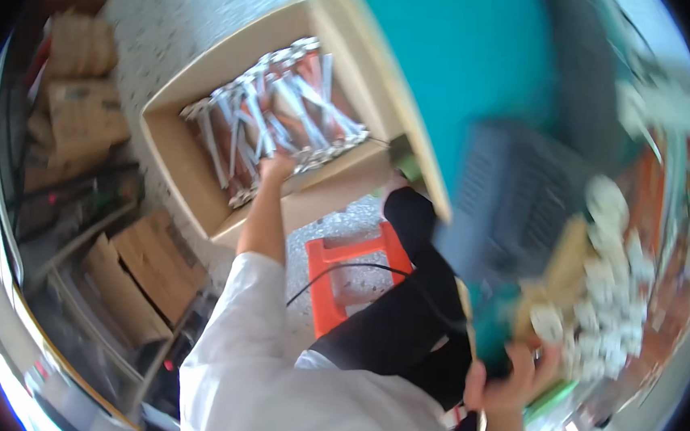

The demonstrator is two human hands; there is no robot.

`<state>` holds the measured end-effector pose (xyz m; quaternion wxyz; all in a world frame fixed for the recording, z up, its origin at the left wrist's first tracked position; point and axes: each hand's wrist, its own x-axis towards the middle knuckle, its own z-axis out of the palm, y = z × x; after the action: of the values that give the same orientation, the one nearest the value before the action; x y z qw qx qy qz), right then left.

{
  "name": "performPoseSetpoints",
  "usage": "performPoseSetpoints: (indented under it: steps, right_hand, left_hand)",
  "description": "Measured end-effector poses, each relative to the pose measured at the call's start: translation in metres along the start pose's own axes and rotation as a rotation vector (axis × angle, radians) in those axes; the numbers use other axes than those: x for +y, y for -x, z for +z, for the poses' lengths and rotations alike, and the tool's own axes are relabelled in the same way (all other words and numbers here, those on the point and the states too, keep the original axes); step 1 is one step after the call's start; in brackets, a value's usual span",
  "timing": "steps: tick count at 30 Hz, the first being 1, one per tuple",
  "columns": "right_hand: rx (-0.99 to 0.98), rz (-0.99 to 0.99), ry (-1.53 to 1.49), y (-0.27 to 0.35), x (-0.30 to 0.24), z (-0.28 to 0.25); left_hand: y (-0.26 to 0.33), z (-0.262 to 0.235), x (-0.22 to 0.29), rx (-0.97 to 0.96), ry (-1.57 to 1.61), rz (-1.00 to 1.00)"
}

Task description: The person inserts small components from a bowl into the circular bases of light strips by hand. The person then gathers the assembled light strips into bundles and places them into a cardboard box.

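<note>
An open cardboard box stands at the upper left, holding several long, silvery metal strips or tubes with shiny clustered ends, laid over brownish material. My left hand reaches over the box's near side and touches the ends of these pieces; its fingers are blurred, so any grip on one is unclear. At the lower right, my right hand is by the edge of the teal tabletop. Its thumb and fingers are curved and apart, beside a small dark patch I cannot make out.
A blurred grey, slotted block-like thing sits on the tabletop. Beyond it lie many white rounded parts in a pile. An orange plastic stool stands by my legs. Flattened cardboard and brown cartons line the left.
</note>
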<state>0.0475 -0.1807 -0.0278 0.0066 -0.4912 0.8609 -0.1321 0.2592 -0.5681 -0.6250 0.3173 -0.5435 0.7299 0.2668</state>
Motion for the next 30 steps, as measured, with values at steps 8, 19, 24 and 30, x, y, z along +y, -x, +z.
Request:
performPoseSetpoints:
  steps: [8,19,24,30]
  right_hand:
    - [0.370,-0.008,-0.122,-0.003,0.005,0.007]
    - [0.789,-0.048,-0.153,0.140,-0.022,-0.044]
    - [0.566,0.368,-0.121,0.256,0.049,-0.102]
    - [0.584,0.618,-0.104,0.204,0.164,-0.158]
  left_hand:
    - [0.276,-0.305,0.137,1.069,1.160,0.742]
    - [0.640,-0.203,0.282,0.647,1.073,1.755]
    - [0.642,-0.112,0.307,0.197,1.080,1.537]
    - [0.650,-0.121,0.319,0.267,0.677,1.724]
